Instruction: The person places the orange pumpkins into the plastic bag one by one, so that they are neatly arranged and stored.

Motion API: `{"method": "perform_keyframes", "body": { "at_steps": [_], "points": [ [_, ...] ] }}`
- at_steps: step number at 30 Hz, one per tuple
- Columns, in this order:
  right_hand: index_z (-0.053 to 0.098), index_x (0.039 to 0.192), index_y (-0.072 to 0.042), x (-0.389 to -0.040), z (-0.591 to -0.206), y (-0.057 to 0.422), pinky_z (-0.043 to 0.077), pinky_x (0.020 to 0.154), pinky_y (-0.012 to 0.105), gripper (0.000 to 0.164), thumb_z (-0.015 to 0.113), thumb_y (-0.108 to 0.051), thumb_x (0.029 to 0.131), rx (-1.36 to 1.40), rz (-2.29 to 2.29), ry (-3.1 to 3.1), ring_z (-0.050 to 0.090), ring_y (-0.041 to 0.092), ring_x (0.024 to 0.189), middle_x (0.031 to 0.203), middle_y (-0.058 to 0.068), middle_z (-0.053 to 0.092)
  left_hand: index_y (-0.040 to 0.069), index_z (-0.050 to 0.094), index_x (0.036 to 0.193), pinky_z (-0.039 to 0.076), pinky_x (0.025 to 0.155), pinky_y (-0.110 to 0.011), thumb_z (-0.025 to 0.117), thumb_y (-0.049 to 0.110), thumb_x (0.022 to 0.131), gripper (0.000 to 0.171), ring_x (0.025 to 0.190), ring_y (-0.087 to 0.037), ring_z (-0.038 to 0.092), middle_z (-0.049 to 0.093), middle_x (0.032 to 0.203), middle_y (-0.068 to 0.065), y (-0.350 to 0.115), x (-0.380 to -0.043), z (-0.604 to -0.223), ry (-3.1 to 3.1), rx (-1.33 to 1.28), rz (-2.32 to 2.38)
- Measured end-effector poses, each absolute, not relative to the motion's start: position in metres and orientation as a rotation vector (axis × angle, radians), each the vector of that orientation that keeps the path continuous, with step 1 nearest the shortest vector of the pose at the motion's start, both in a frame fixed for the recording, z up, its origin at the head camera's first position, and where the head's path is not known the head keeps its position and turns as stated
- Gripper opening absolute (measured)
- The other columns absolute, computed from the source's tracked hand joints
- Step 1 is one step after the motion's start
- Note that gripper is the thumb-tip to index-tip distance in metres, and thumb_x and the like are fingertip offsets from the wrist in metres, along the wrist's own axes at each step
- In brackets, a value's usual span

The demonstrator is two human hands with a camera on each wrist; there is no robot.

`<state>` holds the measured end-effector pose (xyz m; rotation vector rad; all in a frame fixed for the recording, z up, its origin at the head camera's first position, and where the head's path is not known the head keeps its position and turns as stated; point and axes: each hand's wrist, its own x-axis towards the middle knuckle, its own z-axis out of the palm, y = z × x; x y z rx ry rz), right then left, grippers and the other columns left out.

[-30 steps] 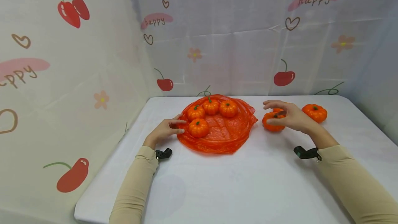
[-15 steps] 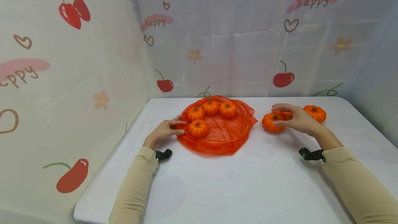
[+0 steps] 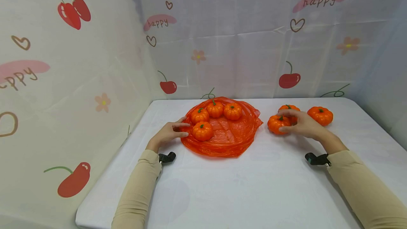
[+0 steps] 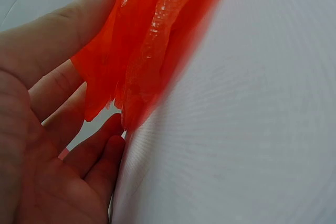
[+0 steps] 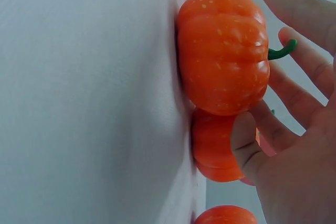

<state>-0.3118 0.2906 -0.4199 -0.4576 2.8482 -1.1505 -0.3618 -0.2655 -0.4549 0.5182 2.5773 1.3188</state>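
An orange plastic bag [image 3: 233, 139] lies spread on the table with several small orange pumpkins [image 3: 202, 131] on it. At its left rim, my left hand [image 3: 166, 135] touches the plastic. The left wrist view shows the bag's crumpled edge [image 4: 144, 51] between the thumb and the loosely bent fingers. To the right of the bag, my right hand [image 3: 303, 126] reaches over a pumpkin [image 3: 275, 124] standing on the table. Seen from the right wrist, the thumb and spread fingers surround that pumpkin [image 5: 223, 51] and its green stem, without a clear grip.
Just behind stands another pumpkin [image 3: 288, 107], partly covered by my right hand. A further pumpkin [image 3: 320, 116] sits to the right. The white table [image 3: 222, 190] meets a patterned curtain [image 3: 241, 52] at the back and left.
My right hand moved right from above the pumpkins, then came slightly back and lower over the front one. My left hand stays at the bag's rim.
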Motion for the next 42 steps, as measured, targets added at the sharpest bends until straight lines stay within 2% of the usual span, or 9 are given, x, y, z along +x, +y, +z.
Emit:
{"method": "perform_keyframes", "body": {
  "at_steps": [7,12,17,20,25,29,33,37,42],
  "points": [
    [0.056,0.143,-0.017,-0.313,-0.426,0.291,0.051,0.1,0.055,0.069,0.086,-0.036,0.084,-0.428,-1.101,2.862,0.048,0.036,0.123,0.142,0.018,0.054,0.025,0.07,0.135,0.02,0.129,-0.053,0.082,0.039,0.088,0.05,0.16,-0.028,0.022,0.035,0.168,0.003,-0.265,-0.359,-0.456,2.578,0.509,1.322],
    [0.056,0.143,-0.017,-0.313,-0.429,0.292,0.05,0.098,0.051,0.072,0.087,-0.038,0.082,-0.432,-1.08,2.862,0.05,0.035,0.121,0.138,0.017,0.057,0.026,0.07,0.134,0.022,0.129,-0.052,0.081,0.04,0.088,0.05,0.159,-0.028,0.023,0.035,0.168,0.002,-0.265,-0.36,-0.456,2.585,0.507,1.314],
    [0.057,0.143,-0.018,-0.313,-0.43,0.293,0.048,0.101,0.053,0.073,0.089,-0.039,0.08,-0.451,-1.083,2.838,0.051,0.037,0.125,0.139,0.015,0.058,0.029,0.071,0.133,0.024,0.129,-0.052,0.082,0.041,0.087,0.049,0.16,-0.027,0.022,0.034,0.168,0.003,-0.264,-0.361,-0.454,2.577,0.495,1.316],
    [0.055,0.144,-0.018,-0.313,-0.431,0.294,0.049,0.103,0.06,0.074,0.088,-0.038,0.081,-0.453,-1.096,2.813,0.05,0.042,0.128,0.143,0.016,0.055,0.032,0.071,0.132,0.021,0.129,-0.054,0.082,0.042,0.086,0.048,0.16,-0.026,0.021,0.034,0.168,0.005,-0.264,-0.36,-0.453,2.566,0.478,1.322],
    [0.05,0.146,-0.016,-0.312,-0.432,0.295,0.043,0.109,0.069,0.077,0.087,-0.038,0.082,-0.45,-1.136,2.758,0.043,0.051,0.138,0.149,0.02,0.049,0.033,0.07,0.133,0.021,0.129,-0.056,0.082,0.043,0.086,0.049,0.16,-0.026,0.02,0.032,0.169,0.006,-0.263,-0.359,-0.451,2.566,0.475,1.313],
    [0.049,0.145,-0.012,-0.313,-0.434,0.295,0.041,0.11,0.07,0.076,0.087,-0.035,0.083,-0.48,-1.173,2.737,0.042,0.052,0.14,0.153,0.02,0.046,0.03,0.07,0.135,0.024,0.128,-0.053,0.081,0.041,0.088,0.05,0.16,-0.028,0.02,0.033,0.169,0.004,-0.264,-0.36,-0.452,2.57,0.485,1.307],
    [0.051,0.138,-0.011,-0.317,-0.438,0.295,0.043,0.109,0.069,0.068,0.087,-0.029,0.083,-0.494,-1.197,2.73,0.043,0.05,0.139,0.156,0.018,0.044,0.027,0.07,0.135,0.026,0.128,-0.053,0.081,0.04,0.088,0.049,0.16,-0.029,0.021,0.033,0.169,0.002,-0.265,-0.36,-0.453,2.579,0.496,1.296],
    [0.053,0.131,-0.012,-0.316,-0.439,0.295,0.043,0.109,0.069,0.063,0.088,-0.03,0.083,-0.495,-1.211,2.73,0.042,0.049,0.139,0.158,0.017,0.044,0.027,0.07,0.135,0.027,0.127,-0.053,0.081,0.04,0.088,0.05,0.16,-0.03,0.021,0.032,0.169,0.002,-0.264,-0.359,-0.452,2.583,0.501,1.292],
    [0.053,0.129,-0.013,-0.314,-0.439,0.295,0.043,0.109,0.069,0.064,0.089,-0.035,0.081,-0.482,-1.213,2.729,0.042,0.048,0.139,0.157,0.016,0.045,0.029,0.07,0.134,0.028,0.127,-0.052,0.081,0.042,0.088,0.049,0.16,-0.029,0.022,0.033,0.169,0.004,-0.264,-0.36,-0.454,2.59,0.493,1.289]
  ]
}}
